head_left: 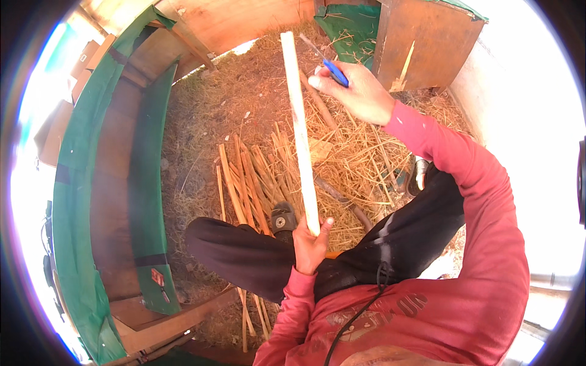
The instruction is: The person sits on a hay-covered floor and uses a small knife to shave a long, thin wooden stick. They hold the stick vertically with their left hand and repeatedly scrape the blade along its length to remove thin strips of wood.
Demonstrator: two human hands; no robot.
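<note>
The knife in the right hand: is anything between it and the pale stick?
Nothing visible. The right hand holds the blue-handled knife just right of the stick's upper part, with only open air between. The left hand grips the stick's lower end, well below.

pale wooden stick (300,131), upright, blue-handled knife (332,69)

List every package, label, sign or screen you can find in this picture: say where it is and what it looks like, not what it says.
Sticker: on the green panel, lower left; small, red and white.
Cardboard boxes: upper left, behind the green panel; brown, washed out by glare.
Shirt print: on the person's red shirt, bottom centre; faded and dark.
No screens or signs show.
</note>
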